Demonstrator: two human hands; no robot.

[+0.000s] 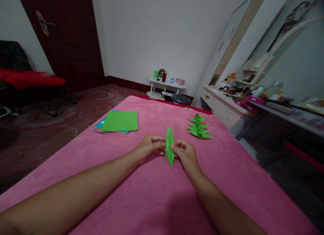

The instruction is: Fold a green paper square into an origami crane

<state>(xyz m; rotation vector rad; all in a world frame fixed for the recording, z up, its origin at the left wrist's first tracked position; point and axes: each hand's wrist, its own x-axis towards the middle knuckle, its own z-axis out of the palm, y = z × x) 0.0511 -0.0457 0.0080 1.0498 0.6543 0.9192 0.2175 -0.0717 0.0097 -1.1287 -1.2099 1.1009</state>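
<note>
A narrow piece of folded green paper, pointed at both ends with a crease down its length, stands nearly upright between my hands. My right hand pinches its right side, thumb on the front face and fingers behind. At its left edge, my left hand has its fingers closed against the paper, with the fingertips partly hidden behind it. To the right lies a spiky green folded-paper piece made of several pointed layers. A stack of paper sheets, green on top with blue beneath, rests at the left.
A pink cloth covers the surface under my hands. Beyond its far edge stands a low white table with small items. On the right is a cluttered dresser; a chair with red fabric is at far left, near a dark door.
</note>
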